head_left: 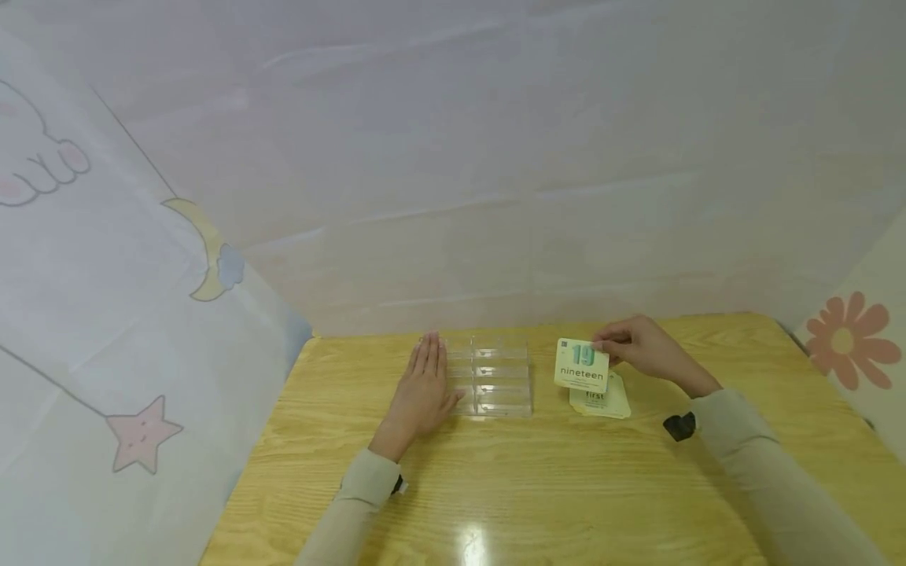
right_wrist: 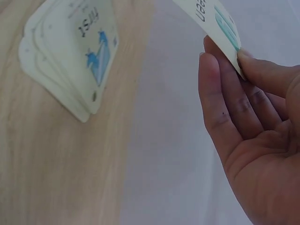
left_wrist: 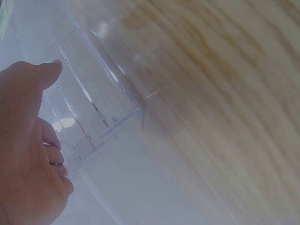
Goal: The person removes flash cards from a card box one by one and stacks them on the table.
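Observation:
My right hand (head_left: 647, 350) pinches a flash card (head_left: 582, 366) printed "19 nineteen" at its edge, thumb on the printed face and fingers behind. The card is lifted over a small stack of cards (head_left: 602, 402) whose top one reads "first"; in the right wrist view the stack (right_wrist: 75, 51) lies with its edges slightly uneven. My left hand (head_left: 422, 393) lies along the left side of a clear plastic tray (head_left: 502, 376), fingers extended together and thumb out over the near part. The tray is divided into rows of slots, and the left hand covers its left edge.
The wooden table (head_left: 439, 503) ends at a pale fabric backdrop (head_left: 453, 196) just behind the tray. A side cloth with star and moon drawings (head_left: 145, 432) rises at the left, another with a red flower (head_left: 845, 342) at the right.

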Motion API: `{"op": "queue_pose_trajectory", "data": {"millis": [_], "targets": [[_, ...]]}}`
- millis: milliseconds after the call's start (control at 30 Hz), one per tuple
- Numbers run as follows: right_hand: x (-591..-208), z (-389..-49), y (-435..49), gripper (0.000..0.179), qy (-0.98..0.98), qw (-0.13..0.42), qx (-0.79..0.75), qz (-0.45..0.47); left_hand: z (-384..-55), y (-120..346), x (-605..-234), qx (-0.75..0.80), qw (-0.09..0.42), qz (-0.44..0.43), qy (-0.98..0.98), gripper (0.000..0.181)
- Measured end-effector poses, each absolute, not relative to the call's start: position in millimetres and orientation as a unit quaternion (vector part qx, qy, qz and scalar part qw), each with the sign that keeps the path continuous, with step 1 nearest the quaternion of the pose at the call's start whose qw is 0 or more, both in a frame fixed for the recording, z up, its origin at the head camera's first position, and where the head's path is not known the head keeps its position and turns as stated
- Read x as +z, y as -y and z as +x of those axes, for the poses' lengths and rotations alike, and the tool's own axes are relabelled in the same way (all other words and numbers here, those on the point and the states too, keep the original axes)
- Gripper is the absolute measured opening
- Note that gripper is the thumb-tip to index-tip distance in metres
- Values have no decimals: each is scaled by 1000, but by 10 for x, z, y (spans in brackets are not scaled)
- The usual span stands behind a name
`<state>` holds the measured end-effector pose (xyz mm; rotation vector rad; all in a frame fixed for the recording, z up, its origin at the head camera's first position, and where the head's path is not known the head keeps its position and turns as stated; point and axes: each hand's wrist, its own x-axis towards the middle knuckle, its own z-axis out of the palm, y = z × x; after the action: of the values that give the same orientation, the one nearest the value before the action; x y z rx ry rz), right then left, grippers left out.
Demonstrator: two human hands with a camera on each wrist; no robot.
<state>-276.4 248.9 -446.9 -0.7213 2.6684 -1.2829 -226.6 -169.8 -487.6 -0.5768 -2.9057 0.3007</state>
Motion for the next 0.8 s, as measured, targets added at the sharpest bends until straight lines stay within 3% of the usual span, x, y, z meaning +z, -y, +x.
{"op": "queue_pose_trajectory", "data": {"millis": [400,800], "targets": [[-4747,-2826,-2677,32,-877,113,-422,-201,-2269,1679,-4868,101,80,-195,972,93],[-4853,-2809,-2730,31,-871,133,-432,-191,-2262,1663,-4890,110,87,-193,971,93]]}}
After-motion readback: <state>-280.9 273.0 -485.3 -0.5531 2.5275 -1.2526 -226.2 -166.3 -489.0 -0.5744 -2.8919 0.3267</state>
